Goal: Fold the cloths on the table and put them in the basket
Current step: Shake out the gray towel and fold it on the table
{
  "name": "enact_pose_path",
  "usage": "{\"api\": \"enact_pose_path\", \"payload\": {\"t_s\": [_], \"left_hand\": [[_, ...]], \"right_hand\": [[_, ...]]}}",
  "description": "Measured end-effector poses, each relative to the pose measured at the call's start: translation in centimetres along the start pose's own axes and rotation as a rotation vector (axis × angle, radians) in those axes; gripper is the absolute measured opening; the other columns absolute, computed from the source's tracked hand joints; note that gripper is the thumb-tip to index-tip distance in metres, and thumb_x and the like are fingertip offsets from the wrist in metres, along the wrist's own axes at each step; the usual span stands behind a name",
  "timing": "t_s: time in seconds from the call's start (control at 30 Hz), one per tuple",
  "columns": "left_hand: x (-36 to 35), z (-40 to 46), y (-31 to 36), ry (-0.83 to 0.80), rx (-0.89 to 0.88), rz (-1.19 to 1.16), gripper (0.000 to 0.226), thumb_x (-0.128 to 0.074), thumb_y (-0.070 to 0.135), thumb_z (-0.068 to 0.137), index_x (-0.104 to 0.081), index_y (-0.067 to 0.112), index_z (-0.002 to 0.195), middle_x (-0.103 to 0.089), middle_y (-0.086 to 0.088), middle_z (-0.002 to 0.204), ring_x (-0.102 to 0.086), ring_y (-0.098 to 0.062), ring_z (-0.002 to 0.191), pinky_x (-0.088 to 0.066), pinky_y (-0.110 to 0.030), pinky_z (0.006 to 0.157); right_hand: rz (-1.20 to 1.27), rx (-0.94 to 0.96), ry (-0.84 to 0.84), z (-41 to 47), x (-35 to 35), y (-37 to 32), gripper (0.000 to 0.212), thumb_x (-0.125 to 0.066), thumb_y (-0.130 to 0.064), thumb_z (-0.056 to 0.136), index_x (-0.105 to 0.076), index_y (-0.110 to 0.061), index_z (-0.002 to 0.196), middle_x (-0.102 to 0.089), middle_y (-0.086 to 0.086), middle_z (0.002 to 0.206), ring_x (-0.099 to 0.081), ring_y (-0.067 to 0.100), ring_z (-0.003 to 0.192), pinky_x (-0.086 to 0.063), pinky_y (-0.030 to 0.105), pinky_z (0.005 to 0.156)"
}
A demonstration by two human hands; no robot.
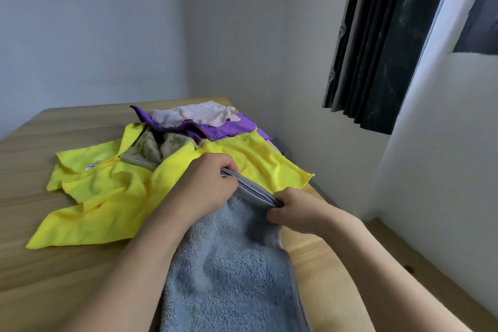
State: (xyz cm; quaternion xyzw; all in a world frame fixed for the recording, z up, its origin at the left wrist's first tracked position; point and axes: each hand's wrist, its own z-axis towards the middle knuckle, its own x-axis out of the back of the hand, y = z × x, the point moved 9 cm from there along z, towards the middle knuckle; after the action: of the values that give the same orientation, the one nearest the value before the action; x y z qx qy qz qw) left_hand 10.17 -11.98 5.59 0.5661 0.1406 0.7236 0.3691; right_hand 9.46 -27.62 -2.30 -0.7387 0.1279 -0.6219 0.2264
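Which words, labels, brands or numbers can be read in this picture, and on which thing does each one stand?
No text can be read.
Small white tag on the yellow cloth: it has bluish marks, too small and blurred to read.
Grey towel, purple cloth, pink cloth, dark curtain: no writing visible.

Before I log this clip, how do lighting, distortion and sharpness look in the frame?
Head view: soft daylight from the right beside the dark curtain, no glare; wide-angle bending curves the table edge and walls; the image is slightly soft overall, yet both hands, left hand and right hand, read clearly on the grey towel; only faint shadows under the yellow cloth.
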Motion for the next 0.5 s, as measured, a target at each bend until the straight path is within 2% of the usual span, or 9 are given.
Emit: {"api": "enact_pose_path", "payload": {"t_s": [0.1, 0.17, 0.23, 0.33, 0.4, 0.5], "left_hand": [[2.5, -1.2, 3.6, -0.001, -0.018, 0.035, 0.016, -0.055, 0.007, 0.078, -0.065, 0.019, 0.073, -0.051, 0.007, 0.050, -0.043, -0.003, 0.038, -0.029, -0.017, 0.038], [4.8, -2.1, 5.7, -0.005, -0.021, 0.101, 0.013, -0.059, 0.012, 0.076, -0.068, 0.019, 0.072, -0.058, 0.001, 0.056, -0.050, -0.012, 0.050, -0.036, -0.022, 0.044], [7.0, -3.3, 7.9, -0.015, -0.032, 0.168, 0.010, -0.060, 0.017, 0.073, -0.068, 0.019, 0.068, -0.063, -0.003, 0.060, -0.056, -0.020, 0.057, -0.041, -0.024, 0.050], [10.5, -5.2, 11.3, 0.039, -0.078, 0.185, 0.018, -0.058, 0.018, 0.074, -0.059, 0.013, 0.056, -0.053, 0.004, 0.048, -0.056, -0.013, 0.053, -0.037, -0.020, 0.043], [12.7, -6.3, 13.4, 0.083, -0.095, 0.221, 0.020, -0.056, 0.022, 0.077, -0.056, 0.016, 0.058, -0.053, 0.005, 0.050, -0.060, -0.011, 0.058, -0.037, -0.022, 0.046], [15.1, -8.4, 16.8, 0.133, -0.182, 0.377, 0.016, -0.051, 0.029, 0.077, -0.056, 0.018, 0.066, -0.058, 0.002, 0.063, -0.059, -0.026, 0.072, -0.037, -0.028, 0.056]], "right_hand": [[0.025, -0.021, 0.068, -3.0, 3.7, -1.1, 0.014, -0.057, -0.024, 0.081, -0.051, -0.015, 0.073, -0.047, -0.001, 0.067, -0.044, 0.017, 0.065, -0.036, 0.028, 0.058], [0.037, 0.022, 0.127, -5.4, 6.6, -2.6, 0.008, -0.057, -0.021, 0.079, -0.053, -0.016, 0.074, -0.050, 0.000, 0.071, -0.046, 0.017, 0.066, -0.038, 0.030, 0.059], [-0.051, 0.090, 0.169, -8.0, 9.3, -4.8, 0.007, -0.059, -0.019, 0.079, -0.054, -0.014, 0.080, -0.053, 0.001, 0.079, -0.049, 0.017, 0.072, -0.041, 0.031, 0.064], [-0.225, 0.212, 0.289, -12.3, 12.8, -8.7, 0.011, -0.062, -0.018, 0.081, -0.052, -0.013, 0.082, -0.050, 0.001, 0.088, -0.050, 0.019, 0.084, -0.037, 0.029, 0.071], [-0.263, 0.315, 0.400, -15.3, 15.0, -10.9, 0.013, -0.063, -0.017, 0.081, -0.057, -0.007, 0.088, -0.048, -0.002, 0.091, -0.050, 0.019, 0.087, -0.031, 0.021, 0.069], [-0.173, 0.407, 0.559, -20.2, 17.9, -12.7, 0.014, -0.068, -0.015, 0.077, -0.062, -0.009, 0.089, -0.050, -0.005, 0.088, -0.047, 0.012, 0.076, -0.032, 0.013, 0.064]]}}
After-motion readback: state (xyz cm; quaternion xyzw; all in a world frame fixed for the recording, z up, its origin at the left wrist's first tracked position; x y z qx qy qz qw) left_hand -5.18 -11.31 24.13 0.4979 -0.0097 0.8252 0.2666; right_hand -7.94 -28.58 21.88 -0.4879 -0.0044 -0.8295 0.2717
